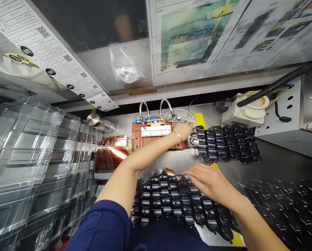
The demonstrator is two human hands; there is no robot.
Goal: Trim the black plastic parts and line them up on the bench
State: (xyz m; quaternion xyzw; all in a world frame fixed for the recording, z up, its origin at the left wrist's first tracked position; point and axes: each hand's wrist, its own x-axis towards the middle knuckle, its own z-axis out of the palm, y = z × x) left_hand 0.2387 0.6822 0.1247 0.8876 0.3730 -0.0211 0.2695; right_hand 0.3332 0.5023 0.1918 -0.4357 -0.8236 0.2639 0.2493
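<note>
The brown block (156, 139) sits on the shiny metal table (171, 162), far out in front of the person. Its long side runs left to right. A white strip (156, 131) lies across its top the same way.

The left hand (184, 129) reaches out to the right end of the brown block. Its fingers are curled around a small metal part (177, 119) by the bendy silver tube (166, 106) there. I cannot tell how tight the hold is. A thin bracelet is on that wrist. A round silver knob (193, 141) sits just below this hand, at the block's right corner.

The right hand (210, 183) is closer to the person than the brown block. It is blurry. Its fingers are stretched out flat over a black tray (168, 200) full of small black parts. It may be touching the tray, but I cannot tell if it holds anything.

Another black tray (227, 144) lies just right of the brown block, with its long side running left to right. Stacks of clear plastic trays (35, 167) stand far to the left of the block. A silver can (99, 122) lies on its side up and left of the block.
</note>
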